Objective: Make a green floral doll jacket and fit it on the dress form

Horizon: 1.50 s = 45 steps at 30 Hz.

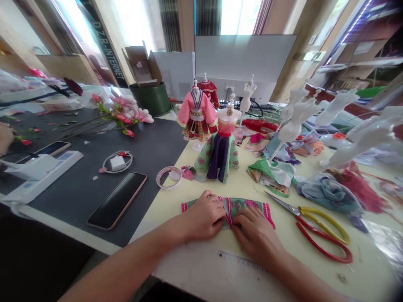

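Note:
A small green doll garment [256, 204] with pink trim and a flower pattern lies flat on the pale yellow table surface. My left hand [203, 214], with a ring on one finger, rests on its left half, fingers curled down and closed on the cloth. On the right half, my right hand [253, 230] has its thumb and fingers pinched on the cloth close to the middle trim. Both hands meet near the front edge, which they partly hide. Scissors [310, 222] with one red and one yellow handle lie to the right. A ruler [241, 259] sits partly under my right forearm.
Behind the cloth stand a doll form in a green and purple dress [222, 147] and another in a pink robe [197, 111]. A tape roll [158, 179] and phone [118, 201] lie left. Bare white forms [299, 121] and fabric scraps [330, 193] crowd the right. Another person's hand [4, 138] shows far left.

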### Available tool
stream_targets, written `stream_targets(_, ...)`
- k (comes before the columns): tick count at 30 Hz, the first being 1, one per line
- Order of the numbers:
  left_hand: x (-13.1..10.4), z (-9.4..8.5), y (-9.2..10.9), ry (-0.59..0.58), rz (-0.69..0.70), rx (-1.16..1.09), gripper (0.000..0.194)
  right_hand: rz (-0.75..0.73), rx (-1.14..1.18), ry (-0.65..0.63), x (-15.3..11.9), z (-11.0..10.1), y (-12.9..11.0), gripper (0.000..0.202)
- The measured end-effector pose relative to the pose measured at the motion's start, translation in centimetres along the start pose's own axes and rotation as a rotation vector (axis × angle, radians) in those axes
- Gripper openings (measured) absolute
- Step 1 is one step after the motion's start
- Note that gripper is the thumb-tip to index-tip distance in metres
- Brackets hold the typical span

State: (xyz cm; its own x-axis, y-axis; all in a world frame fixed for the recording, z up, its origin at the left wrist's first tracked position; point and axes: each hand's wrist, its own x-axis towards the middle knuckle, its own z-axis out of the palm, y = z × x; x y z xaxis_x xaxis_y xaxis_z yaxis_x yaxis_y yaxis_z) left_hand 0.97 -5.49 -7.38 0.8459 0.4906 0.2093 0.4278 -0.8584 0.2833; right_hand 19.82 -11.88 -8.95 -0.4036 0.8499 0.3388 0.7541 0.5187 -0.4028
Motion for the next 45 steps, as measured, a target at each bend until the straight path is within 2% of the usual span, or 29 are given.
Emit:
stream_targets(12,0.1,-0.2,0.0,-0.003,-0.032,-0.038,0.011,0.095,0.154,0.026,-0.2,-0.5,-0.1,0.013)
stream_targets(19,0.1,0.1,-0.1,-0.022,-0.026,-0.019,0.012,0.3,0.325,0.054,-0.1,-0.7,0.4,0.014)
stream_targets(30,0.4,0.4,-0.2,-0.022,-0.016,-0.015,0.01,0.413,0.427,0.072,0.0,-0.9,0.5,0.014)
stream_targets(39,0.5,0.4,-0.3,-0.03,-0.026,-0.03,0.009,0.366,0.441,0.038,0.2,-1.1,0.5,0.02)
stream_targets(45,0.3,0.5,-0.1,0.015,-0.008,-0.024,0.01,0.339,0.432,0.033,0.1,-1.0,0.5,0.021)
